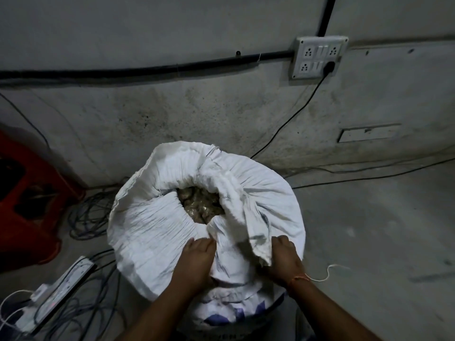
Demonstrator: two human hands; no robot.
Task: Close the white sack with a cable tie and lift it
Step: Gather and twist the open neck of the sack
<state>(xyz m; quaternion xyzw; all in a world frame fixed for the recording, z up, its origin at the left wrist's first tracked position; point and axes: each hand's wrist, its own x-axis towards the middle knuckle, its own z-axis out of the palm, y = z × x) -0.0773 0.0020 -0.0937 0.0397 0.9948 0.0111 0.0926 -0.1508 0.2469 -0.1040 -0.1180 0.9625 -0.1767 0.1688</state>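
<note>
The white woven sack (152, 225) stands upright on the concrete floor against the wall. Its mouth is open, and brownish lumpy contents (200, 204) show in the gap. The top fabric is rolled outward in thick folds. My left hand (197, 260) grips a bunched fold at the near rim. My right hand (283, 257) holds the loose flap of fabric at the near right rim. A thin white string (328, 273) trails from near my right wrist. I see no cable tie.
A red plastic crate (27, 200) sits at the left. A white power strip (61, 284) and tangled dark cables (86, 215) lie on the floor to the left. A wall socket board (318, 56) with a plugged black cord is above right. Bare concrete floor (369, 230) lies to the right.
</note>
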